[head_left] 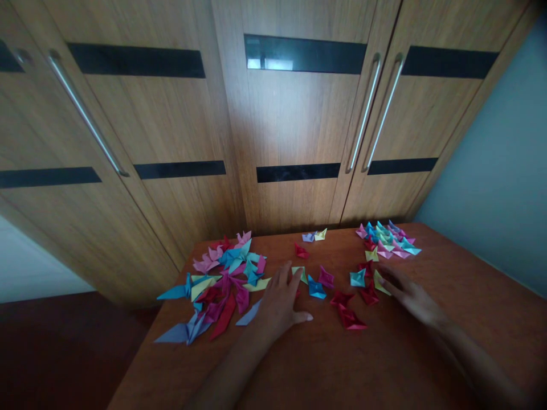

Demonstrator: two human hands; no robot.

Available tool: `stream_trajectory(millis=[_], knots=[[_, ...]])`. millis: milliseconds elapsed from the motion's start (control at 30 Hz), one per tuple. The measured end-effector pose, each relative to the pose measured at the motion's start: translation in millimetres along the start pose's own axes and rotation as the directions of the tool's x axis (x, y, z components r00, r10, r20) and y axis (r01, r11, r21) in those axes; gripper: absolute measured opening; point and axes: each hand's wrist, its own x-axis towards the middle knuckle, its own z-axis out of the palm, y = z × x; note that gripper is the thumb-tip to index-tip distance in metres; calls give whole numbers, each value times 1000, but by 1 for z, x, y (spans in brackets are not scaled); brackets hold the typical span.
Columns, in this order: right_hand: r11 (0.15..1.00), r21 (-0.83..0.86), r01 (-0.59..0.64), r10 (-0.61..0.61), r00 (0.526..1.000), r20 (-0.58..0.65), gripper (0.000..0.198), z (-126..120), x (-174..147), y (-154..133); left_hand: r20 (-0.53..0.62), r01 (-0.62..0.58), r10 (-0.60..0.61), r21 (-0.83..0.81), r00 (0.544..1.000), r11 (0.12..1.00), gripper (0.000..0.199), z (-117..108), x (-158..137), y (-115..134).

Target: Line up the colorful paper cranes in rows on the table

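Note:
My left hand (278, 302) is open, thumb and fingers spread low over the table, its fingertips beside a pale green paper boat (301, 274). Just right of it lie a blue paper boat (316, 288) and a magenta paper boat (326, 277). A yellow paper boat (379, 283) is pinched in the fingertips of my right hand (405, 295). Close to that hand are a teal paper boat (358, 278) and a dark red paper boat (369, 294). Two more red paper boats (352, 320) sit together nearer to me. My left palm hides part of the tabletop.
Folded paper cranes (228, 279) in many colours are heaped on the table's left. Rows of paper boats (391, 239) stand at the back right. Toward the rear are a red boat (301, 250) and two pale ones. A wooden wardrobe (294, 125) rises behind the table (325, 370).

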Motion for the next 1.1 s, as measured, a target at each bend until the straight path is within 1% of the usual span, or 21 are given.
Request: stream_trajectory(millis=[100, 167, 300, 367, 433, 533, 633, 667, 733, 767, 833, 900, 933, 1000, 1100], knots=[[1000, -1, 12, -12, 999, -53, 58, 13, -1, -15, 10, -15, 15, -10, 1000, 1000, 115, 4, 6, 7], [999, 10, 48, -47, 996, -79, 55, 25, -4, -29, 23, -28, 28, -16, 999, 999, 115, 8, 9, 15], [990, 88, 114, -107, 990, -87, 49, 50, -8, -57, 25, -67, 68, -25, 997, 997, 114, 14, 13, 32], [981, 155, 115, -103, 991, -83, 48, 61, -9, -71, 18, -79, 79, -20, 997, 997, 113, 17, 16, 37], [964, 251, 91, -76, 995, -67, 46, 69, -8, -83, 10, -83, 83, -14, 996, 996, 110, 19, 18, 40], [903, 428, 37, -25, 999, -33, 44, 80, -6, -102, -33, -92, 91, -19, 995, 996, 105, 23, 18, 40], [795, 606, 8, 25, 999, -47, 42, 90, -4, -119, -77, -118, 113, -54, 991, 992, 103, 24, 16, 38], [743, 669, -2, 55, 997, -58, 41, 93, -3, -124, -86, -127, 120, -76, 989, 989, 101, 24, 16, 36], [603, 797, -30, 128, 990, -60, 36, 99, -1, -133, -110, -145, 131, -128, 985, 981, 94, 23, 14, 34], [519, 853, -58, 166, 986, -34, 34, 101, 0, -136, -131, -155, 135, -155, 982, 976, 88, 22, 14, 32], [344, 929, -139, 211, 975, 68, 30, 105, 3, -144, -192, -172, 134, -196, 972, 965, 78, 20, 13, 28], [195, 960, -202, 209, 965, 161, 28, 109, 6, -154, -258, -174, 117, -211, 959, 962, 71, 17, 13, 24], [143, 966, -215, 195, 963, 186, 27, 111, 8, -160, -288, -174, 109, -210, 951, 962, 69, 15, 13, 21], [73, 977, -201, 150, 971, 189, 24, 115, 14, -173, -343, -179, 102, -203, 934, 963, 66, 10, 13, 15], [21, 980, -200, 72, 978, 198, 21, 124, 25, -197, -405, -180, 90, -190, 910, 965, 64, -2, 13, 0]])
